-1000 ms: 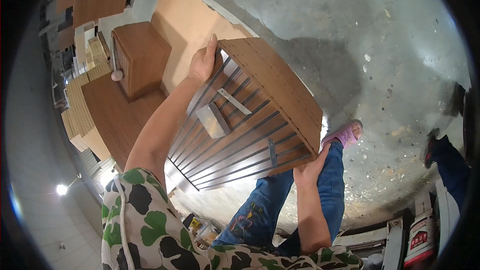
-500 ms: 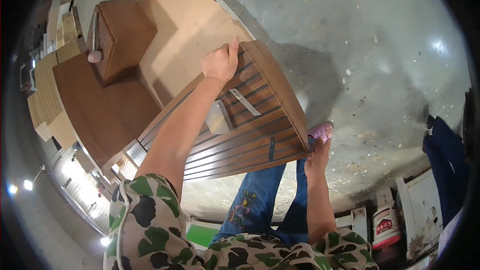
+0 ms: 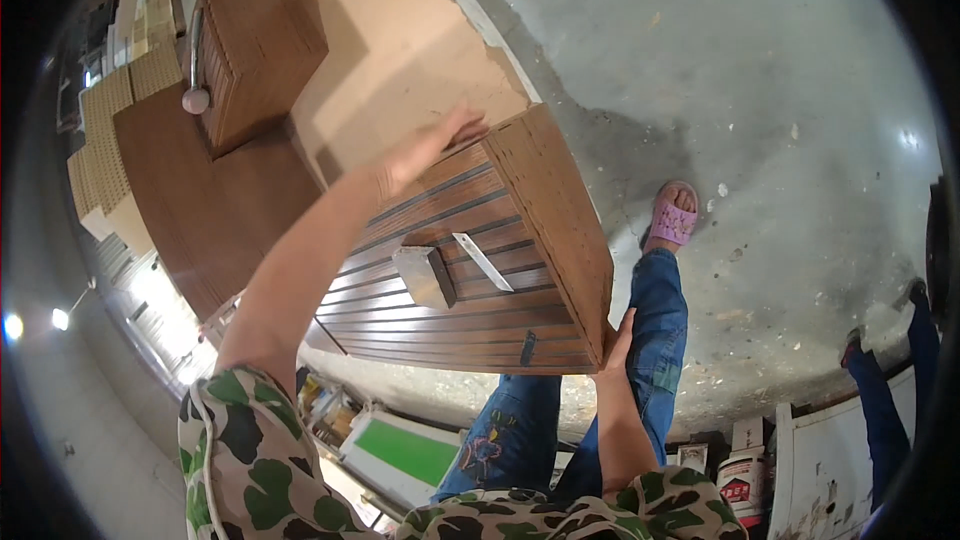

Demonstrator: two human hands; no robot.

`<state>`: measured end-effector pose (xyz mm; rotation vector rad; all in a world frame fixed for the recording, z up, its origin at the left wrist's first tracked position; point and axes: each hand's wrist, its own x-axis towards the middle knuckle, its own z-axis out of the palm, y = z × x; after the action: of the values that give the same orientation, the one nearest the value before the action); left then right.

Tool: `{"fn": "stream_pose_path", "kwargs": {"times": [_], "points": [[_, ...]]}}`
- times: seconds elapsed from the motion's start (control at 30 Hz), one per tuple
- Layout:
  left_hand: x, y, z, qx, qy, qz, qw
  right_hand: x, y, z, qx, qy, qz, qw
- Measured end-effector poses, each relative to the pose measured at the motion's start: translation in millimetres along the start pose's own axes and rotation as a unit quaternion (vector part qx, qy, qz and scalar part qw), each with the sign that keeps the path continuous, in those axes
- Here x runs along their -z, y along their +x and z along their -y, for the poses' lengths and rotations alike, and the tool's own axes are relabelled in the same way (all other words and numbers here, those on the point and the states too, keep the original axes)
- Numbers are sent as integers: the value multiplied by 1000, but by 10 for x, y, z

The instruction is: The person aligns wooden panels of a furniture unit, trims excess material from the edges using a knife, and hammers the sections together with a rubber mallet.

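A brown wood-grain box with dark grooves across its top face lies tilted in front of me. On that face sit a grey metallic-looking block, a thin pale metal strip and a short dark strip. My left hand is at the box's far edge, fingers stretched out flat, holding nothing. At the near right corner, my right hand grips the box, thumb up along its end face; its other fingers are mostly hidden.
Beyond the box lies a beige board with a chipped edge. A second brown box with a round-ended metal rod stands on a brown panel. Another person's legs, a white bucket and a green-topped object are nearby.
My left hand has come off the far corner and its fingers have straightened. The box has shifted and turned slightly toward me. My right foot has stepped forward; my right hand stays at its corner.
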<state>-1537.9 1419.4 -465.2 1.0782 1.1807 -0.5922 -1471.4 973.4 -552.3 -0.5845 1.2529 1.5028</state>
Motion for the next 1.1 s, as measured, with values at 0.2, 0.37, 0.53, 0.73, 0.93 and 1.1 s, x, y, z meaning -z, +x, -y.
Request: {"fn": "stream_pose_path", "kwargs": {"times": [0.2,0.37,0.53,0.73,0.93,1.1], "points": [[-61,597,-157,116,105,36,987,-67,25,129,-36,5,-20,999],[-152,661,-216,169,72,68,981,-80,44,151,-33,-38,-47,998],[-211,602,-373,188,72,87,976,-85,48,152,-23,-26,-24,999],[-168,538,-315,130,35,47,990,-144,6,164,-35,-31,-49,998],[-114,368,-160,128,-13,27,991,-192,-47,195,-42,-38,-39,998],[-168,356,-268,114,25,35,993,-167,-13,157,-34,-30,-20,999]]}}
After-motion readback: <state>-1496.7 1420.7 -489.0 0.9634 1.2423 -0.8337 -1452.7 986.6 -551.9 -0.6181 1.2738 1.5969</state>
